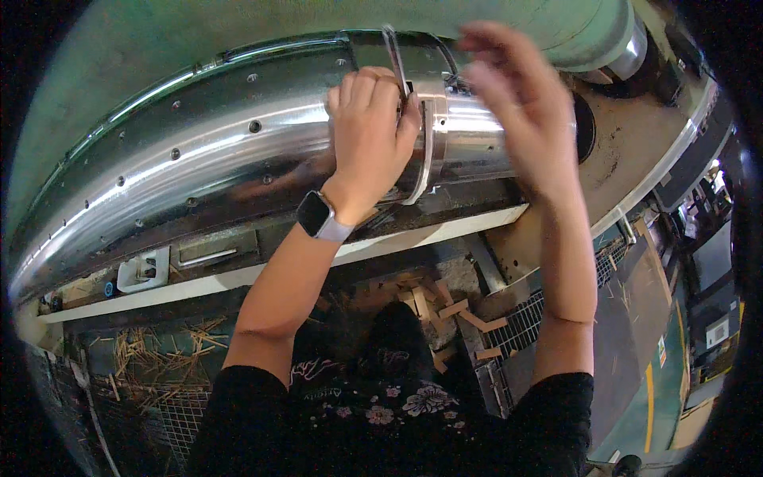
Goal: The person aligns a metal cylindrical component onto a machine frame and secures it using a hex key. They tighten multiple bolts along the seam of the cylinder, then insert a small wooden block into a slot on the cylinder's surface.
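Observation:
A shiny steel cylinder (302, 126) with rows of small holes lies across the view. Around its right part runs a thin metal band (427, 151), beside a collar (441, 119). My left hand (366, 131), with a watch on the wrist, rests on the cylinder left of the band. Its fingers are curled, and a thin metal bar (395, 60) stands up from between fingers and thumb; its lower end is hidden. My right hand (520, 103) is raised above the cylinder's narrower right end (477, 143). Motion smears its fingers, and I see nothing held in it.
Behind the cylinder rises a green machine housing (318, 17). A pale ledge (381, 245) runs along the near side, with a white plastic container (145, 270) at its left. Below lie wood strips (159, 350), flat brown pieces (453, 310) and a metal grating (520, 322).

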A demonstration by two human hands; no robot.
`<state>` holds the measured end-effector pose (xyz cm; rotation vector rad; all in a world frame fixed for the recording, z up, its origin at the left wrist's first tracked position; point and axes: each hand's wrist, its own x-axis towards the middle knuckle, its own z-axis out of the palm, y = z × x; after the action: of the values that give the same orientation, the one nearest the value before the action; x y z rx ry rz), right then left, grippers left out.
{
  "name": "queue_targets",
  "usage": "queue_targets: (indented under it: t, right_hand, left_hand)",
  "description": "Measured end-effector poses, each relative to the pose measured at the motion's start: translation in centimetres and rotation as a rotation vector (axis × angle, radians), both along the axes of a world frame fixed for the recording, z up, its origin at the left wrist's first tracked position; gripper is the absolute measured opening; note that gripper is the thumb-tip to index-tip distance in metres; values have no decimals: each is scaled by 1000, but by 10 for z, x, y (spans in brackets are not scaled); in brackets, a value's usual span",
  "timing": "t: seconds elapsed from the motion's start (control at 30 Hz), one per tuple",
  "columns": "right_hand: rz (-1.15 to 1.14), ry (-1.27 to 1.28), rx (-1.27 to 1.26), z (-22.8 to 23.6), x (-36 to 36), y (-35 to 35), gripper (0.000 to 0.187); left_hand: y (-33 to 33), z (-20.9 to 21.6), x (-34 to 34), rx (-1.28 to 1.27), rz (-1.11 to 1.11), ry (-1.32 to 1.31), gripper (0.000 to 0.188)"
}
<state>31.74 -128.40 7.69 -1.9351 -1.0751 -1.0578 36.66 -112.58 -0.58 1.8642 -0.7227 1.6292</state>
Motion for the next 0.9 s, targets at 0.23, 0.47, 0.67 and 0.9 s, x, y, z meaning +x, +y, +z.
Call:
queue_targets:
  t: [0.23, 0.47, 0.67, 0.9]
  right_hand:
    - [-3, 13, 35, -31, -16, 6, 9]
    - [420, 141, 481, -80, 6, 8, 15]
    - [420, 206, 592, -82, 17, 18, 18]
    - [402, 241, 631, -82, 13, 17, 21]
  left_hand:
    - [-9, -8, -22, 110, -70, -24, 15]
    - [9, -12, -15, -67, -62, -14, 48]
    - [15, -7, -11, -85, -44, 65, 52]
    - [20, -7, -18, -80, -86, 142, 52]
